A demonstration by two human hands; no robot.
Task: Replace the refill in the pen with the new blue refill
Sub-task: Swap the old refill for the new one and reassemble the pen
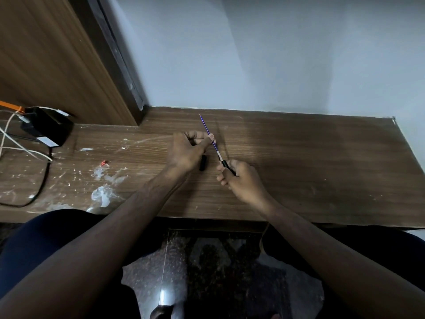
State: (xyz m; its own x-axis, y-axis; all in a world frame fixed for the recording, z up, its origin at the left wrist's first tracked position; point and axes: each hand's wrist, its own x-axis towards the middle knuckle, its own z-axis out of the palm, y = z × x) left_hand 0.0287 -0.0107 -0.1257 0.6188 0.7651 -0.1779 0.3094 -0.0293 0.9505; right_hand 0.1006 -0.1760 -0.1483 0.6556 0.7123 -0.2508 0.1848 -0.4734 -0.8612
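Observation:
My left hand (pixel 187 149) pinches a thin blue refill (pixel 208 131) between thumb and forefinger above the wooden desk (pixel 299 162). The refill slants up and away, and its lower whitish end meets the mouth of the black pen barrel (pixel 227 166). My right hand (pixel 241 180) grips that barrel, most of which is hidden in the fist. A short black pen part (pixel 202 162) lies on the desk just below my left hand.
A black adapter box (pixel 47 125) with white and black cables (pixel 20 148) sits at the desk's left. Crumpled clear plastic (pixel 104 192) and white paint specks lie on the left half. A wooden panel and a white wall stand behind.

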